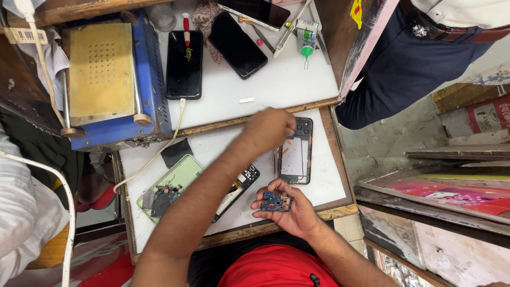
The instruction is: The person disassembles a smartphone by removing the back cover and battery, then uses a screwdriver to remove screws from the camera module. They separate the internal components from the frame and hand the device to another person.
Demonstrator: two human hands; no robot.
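My right hand [289, 210] is held palm up over the near edge of the small white table [324, 183] and grips a little blue circuit board [276, 202]. My left hand [270, 128] reaches across, fingers curled, onto the top left corner of an opened black phone shell [297, 157] with a camera cluster at its top. The fingertips are hidden, so I cannot tell whether they pinch anything. Under my left forearm lies a second stripped phone part [240, 187], black with white patches.
A pale green phone back with a loose board [169, 190] and a black square [177, 153] lie left. On the upper bench: a blue heating machine [109, 74], three black phones [184, 64], a red-handled screwdriver [186, 26], a green-capped tube [305, 40]. Another person in dark trousers [404, 69] stands to the right.
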